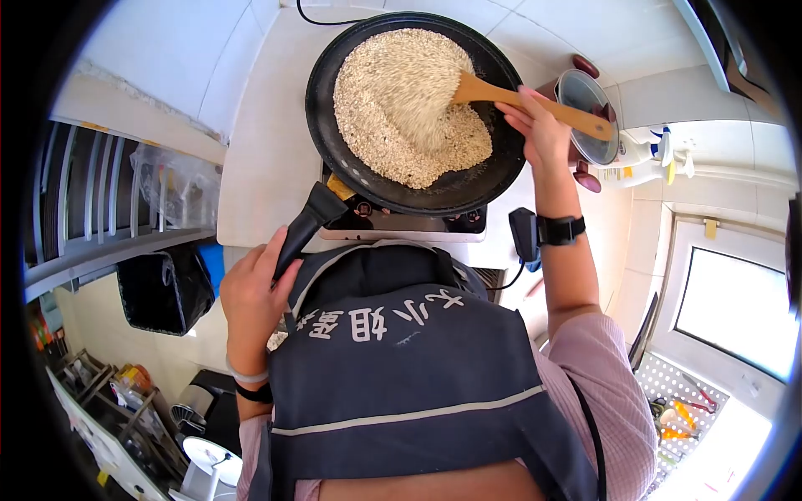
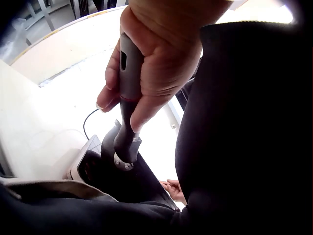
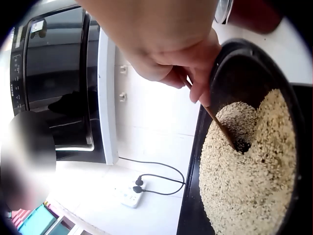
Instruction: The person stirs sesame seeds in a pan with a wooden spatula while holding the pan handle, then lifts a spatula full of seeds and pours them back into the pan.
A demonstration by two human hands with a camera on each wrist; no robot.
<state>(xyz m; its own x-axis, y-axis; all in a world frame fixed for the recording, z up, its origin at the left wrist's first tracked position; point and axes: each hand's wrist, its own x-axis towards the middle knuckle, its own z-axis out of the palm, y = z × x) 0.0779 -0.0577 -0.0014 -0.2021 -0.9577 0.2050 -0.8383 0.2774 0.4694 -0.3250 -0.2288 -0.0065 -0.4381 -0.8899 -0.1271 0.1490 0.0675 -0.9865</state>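
A black wok-like frying pan (image 1: 505, 171) sits over an induction cooker (image 1: 401, 219), with a wide heap of small pale grains (image 1: 376, 100) inside. My left hand (image 1: 255, 288) grips the pan's dark handle (image 1: 305, 230), fingers wrapped round it in the left wrist view. In my right hand (image 1: 545, 129) is a wooden spatula (image 1: 480, 89), held by its handle over the pan's right rim. Its blade end is sunk in the grains and partly hidden. Around it the grains look blurred in the head view. The right wrist view shows a hollow in the heap beside the blade.
Right of the pan stands a lidded pot (image 1: 589, 108) with dark red handles, close to my right hand. Spray bottles (image 1: 647, 159) stand beyond it. A black-lined bin (image 1: 163, 288) is at the left. A power strip (image 3: 131, 195) with black plugs lies near the wall.
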